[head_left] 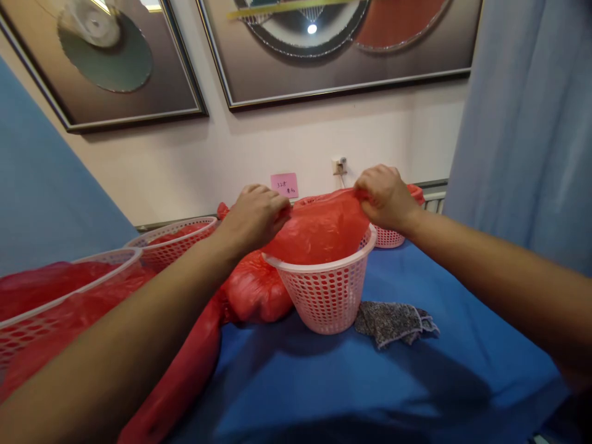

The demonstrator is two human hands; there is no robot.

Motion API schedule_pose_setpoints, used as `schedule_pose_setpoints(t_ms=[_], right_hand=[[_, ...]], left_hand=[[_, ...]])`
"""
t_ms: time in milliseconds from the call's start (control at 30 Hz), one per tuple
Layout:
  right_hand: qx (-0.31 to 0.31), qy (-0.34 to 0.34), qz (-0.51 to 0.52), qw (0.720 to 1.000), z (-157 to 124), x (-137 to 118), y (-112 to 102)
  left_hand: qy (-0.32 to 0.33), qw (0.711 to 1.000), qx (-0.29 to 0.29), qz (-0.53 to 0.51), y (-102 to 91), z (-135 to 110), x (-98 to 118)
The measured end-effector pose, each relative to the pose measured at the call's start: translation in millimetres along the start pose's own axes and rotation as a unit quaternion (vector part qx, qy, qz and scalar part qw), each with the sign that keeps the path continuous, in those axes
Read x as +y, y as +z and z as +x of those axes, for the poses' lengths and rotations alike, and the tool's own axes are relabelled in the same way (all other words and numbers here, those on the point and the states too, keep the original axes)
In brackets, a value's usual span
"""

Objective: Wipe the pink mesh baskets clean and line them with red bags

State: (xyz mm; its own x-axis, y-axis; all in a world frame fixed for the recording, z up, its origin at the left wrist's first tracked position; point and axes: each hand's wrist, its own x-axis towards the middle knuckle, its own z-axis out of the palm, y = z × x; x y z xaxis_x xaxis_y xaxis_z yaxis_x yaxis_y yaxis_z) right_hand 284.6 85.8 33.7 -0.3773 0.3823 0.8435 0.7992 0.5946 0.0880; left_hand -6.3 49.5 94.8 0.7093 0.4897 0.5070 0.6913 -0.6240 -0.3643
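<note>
A red plastic bag (319,231) is stretched between my two hands, with its lower part inside a white perforated plastic basket (326,293). My left hand (259,216) is closed on the bag's left top edge, above the basket's left rim. On the other side, my right hand (382,194) pinches the right top corner, higher than the rim. The basket stands upright on a blue cloth surface (287,382). Against its lower right side lies a crumpled grey cloth (393,320) with a pale edge. What the bag's inside holds is hidden.
Filled red bags (256,287) lie left of the basket. Two more baskets with red plastic, a nearer one (132,256) and a farther one (210,225), stand at the left. Behind are another basket (388,237), a pink note (284,185) and a wall socket (340,165). Blue curtains (522,123) hang at both sides.
</note>
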Motion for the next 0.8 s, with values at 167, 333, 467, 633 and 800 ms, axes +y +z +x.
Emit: schedule_pose_setpoints(t_ms=[167, 333, 467, 633, 800], right_hand=[[-0.028, -0.038, 0.066, 0.997, -62.5, -8.3, -2.6], [0.034, -0.031, 0.090, 0.995, -105.0, -17.5, -7.1], [0.046, -0.047, 0.059, 0.996, -121.9, -17.0, 2.4], [0.093, -0.067, 0.028, 0.993, -129.7, -15.2, 8.7], [0.061, -0.087, -0.018, 0.994, -142.2, -10.1, 13.4]], left_hand=[[0.081, 0.993, 0.049, -0.070, 1.7, -42.5, 32.5], [0.127, 0.982, 0.120, -0.066, 15.7, -84.0, 58.4], [0.139, 0.980, 0.144, -0.001, 35.6, -101.9, 55.8], [0.108, 0.974, 0.189, 0.066, 58.6, -118.2, 45.5], [0.065, 0.977, 0.181, 0.096, 79.0, -139.4, 35.2]])
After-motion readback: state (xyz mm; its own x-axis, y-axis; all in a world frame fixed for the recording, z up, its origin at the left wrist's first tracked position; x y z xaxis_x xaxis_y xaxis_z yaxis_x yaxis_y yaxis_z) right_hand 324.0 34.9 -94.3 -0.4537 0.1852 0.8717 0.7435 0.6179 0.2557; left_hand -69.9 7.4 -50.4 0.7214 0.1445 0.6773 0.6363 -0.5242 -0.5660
